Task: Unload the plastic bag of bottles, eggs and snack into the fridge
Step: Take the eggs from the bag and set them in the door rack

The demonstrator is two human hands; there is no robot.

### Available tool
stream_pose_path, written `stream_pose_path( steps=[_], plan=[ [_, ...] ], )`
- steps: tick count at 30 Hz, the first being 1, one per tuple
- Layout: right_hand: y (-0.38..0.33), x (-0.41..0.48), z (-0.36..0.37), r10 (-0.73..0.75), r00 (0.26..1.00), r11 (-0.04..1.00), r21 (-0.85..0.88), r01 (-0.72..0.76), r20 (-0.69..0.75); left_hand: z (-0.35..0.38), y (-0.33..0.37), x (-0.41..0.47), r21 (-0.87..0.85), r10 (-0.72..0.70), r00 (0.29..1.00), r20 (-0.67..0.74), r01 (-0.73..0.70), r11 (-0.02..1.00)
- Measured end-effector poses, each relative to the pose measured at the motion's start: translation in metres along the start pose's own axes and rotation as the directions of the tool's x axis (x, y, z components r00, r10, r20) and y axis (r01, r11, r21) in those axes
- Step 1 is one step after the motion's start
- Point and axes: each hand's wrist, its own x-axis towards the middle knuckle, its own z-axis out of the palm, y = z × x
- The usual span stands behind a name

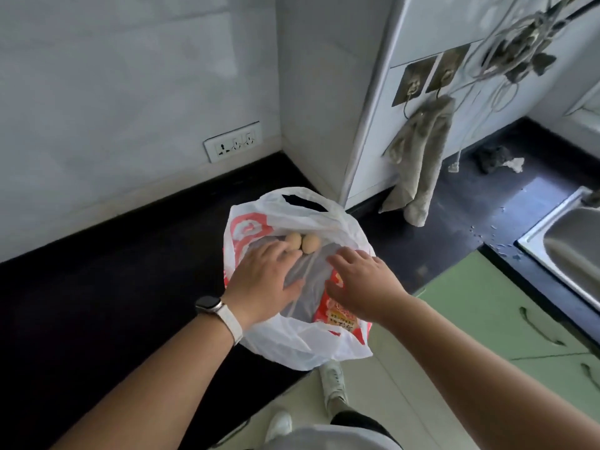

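Black stone bench ran along a white tiled wall, with a socket plate set low on the far side. I saw the white plastic bag, printed in red, sitting at the bench's near edge, its mouth spread wide and one handle loop standing up at the far side. Two pale eggs lay side by side inside, at the far end of the opening. A red and orange snack packet lay in the near right part of the bag.

Both hands were inside the bag's mouth. My left hand, with a watch on its wrist, lay flat with its fingers spread, the tips touching the left egg. My right hand hovered over the snack packet with its fingers loosely extended, gripping nothing. Whether it touched the packet, I could not tell.

To the right, a grey cloth hung from wall hooks, a steel sink sat in the bench, and pale green cabinet doors showed below it. White shoes stood on the floor beneath.
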Motion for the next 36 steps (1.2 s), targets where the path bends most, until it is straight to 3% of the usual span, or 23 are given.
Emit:
stream_pose_path(
  steps=[9,17,21,31,36],
  plan=[
    [0.049,0.077,0.007,-0.221,0.97,0.975,0.035,0.219,0.105,0.047,-0.001,0.055,-0.059,-0.326,0.94,0.1,0.333,0.941],
    [0.066,0.127,0.032,-0.37,0.914,0.929,0.061,0.365,0.164,0.082,-0.009,0.074,-0.248,-0.581,0.808,0.098,0.585,0.772],
    [0.067,0.148,0.047,-0.385,0.904,0.923,0.063,0.38,0.184,0.098,-0.011,0.09,-0.328,-0.618,0.778,0.111,0.616,0.717],
    [0.061,0.17,0.073,-0.339,0.935,0.94,0.086,0.331,0.108,0.112,-0.032,0.126,-0.108,-0.53,0.834,0.153,0.547,0.83],
    [0.067,0.172,0.08,-0.325,0.938,0.945,0.086,0.316,0.125,0.118,-0.034,0.127,-0.136,-0.551,0.82,0.154,0.57,0.81]
  ],
)
